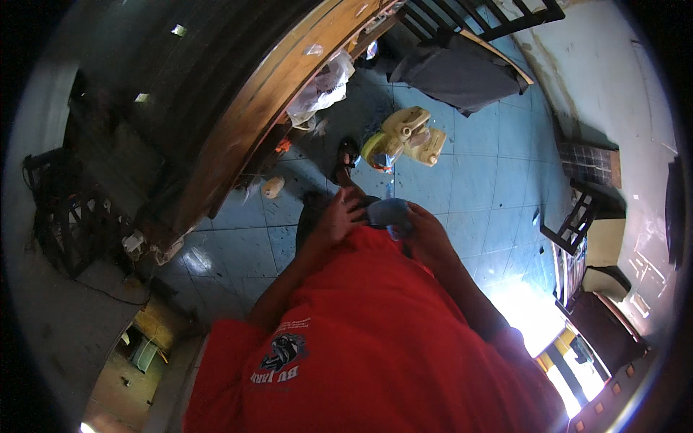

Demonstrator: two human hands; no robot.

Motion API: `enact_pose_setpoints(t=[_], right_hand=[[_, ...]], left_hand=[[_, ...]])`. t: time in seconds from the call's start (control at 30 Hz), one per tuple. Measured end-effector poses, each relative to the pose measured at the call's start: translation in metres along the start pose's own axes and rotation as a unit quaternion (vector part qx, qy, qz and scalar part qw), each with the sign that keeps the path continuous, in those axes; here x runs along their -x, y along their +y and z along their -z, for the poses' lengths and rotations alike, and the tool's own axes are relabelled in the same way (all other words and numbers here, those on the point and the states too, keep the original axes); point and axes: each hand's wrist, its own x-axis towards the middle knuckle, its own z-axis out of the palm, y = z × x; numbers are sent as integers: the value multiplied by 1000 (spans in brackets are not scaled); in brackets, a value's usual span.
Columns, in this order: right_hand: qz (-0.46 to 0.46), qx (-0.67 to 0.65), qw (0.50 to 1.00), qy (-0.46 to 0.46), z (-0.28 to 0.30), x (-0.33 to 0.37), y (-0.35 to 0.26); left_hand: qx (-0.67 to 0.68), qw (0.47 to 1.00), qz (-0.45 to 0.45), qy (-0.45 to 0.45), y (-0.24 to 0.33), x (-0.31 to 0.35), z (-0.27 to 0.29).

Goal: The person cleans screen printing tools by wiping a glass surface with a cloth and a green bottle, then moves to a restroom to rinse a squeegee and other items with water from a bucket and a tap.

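Note:
In front of my red shirt, my right hand [427, 229] is closed on the edge of a pale blue, slightly see-through thing [388, 211]; its kind is not clear. My left hand [339, 218] is just left of it, fingers spread, with nothing visible in them. Beyond my hands, two yellowish plastic jerrycans [424, 147] lie together on the blue tiled floor [473, 180]. Against them rests a yellow-green and clear plastic item [381, 153]. One foot in a dark sandal [348, 153] shows between my left hand and the jerrycans.
A long wooden edge [253, 94] runs along the left, with a white plastic bag [328, 85] beside it. A small cream container [273, 187] sits on the floor. Dark cloth [458, 68] covers furniture at the far right. A black frame [572, 218] leans near the right wall.

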Motion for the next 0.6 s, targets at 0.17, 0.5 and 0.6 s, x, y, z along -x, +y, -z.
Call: enact_pose_setpoints(t=[0.17,0.5,0.6], right_hand=[[29,-6,995,-91,-22,-11,35],[557,682,454,-139,-78,26,153],[393,633,588,-315,-103,64,176]], left_hand=[[102,953,-25,-285,-4,31,-35],[87,956,-279,40,-80,156,54],[-180,899,-372,149,-113,195,99]])
